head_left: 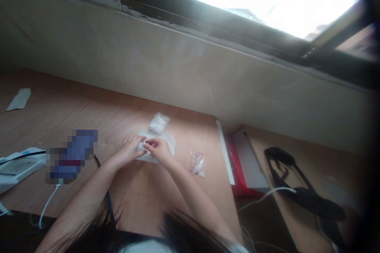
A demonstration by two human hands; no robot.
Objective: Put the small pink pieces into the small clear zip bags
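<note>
My left hand (130, 151) rests over a white sheet (170, 140) on the wooden desk, its thumb and forefinger apart around a small gap. Close beside it, my right hand (160, 150) has its fingertips pinched together above the same sheet. Something small and pale seems to be at those fingertips, too small to name. Just beyond the hands, a crinkled clear plastic packet (159, 123) lies at the sheet's far edge. To the right of my right hand is a small clear bag (197, 163) with tiny pinkish bits in it.
A white power strip (22, 168) with cables and a blurred-out blue item (73, 156) lie at the left. A scrap of paper (19, 99) is at the far left. Past the desk's right edge are a red folder (240, 172) and a black strap-like object (297, 182).
</note>
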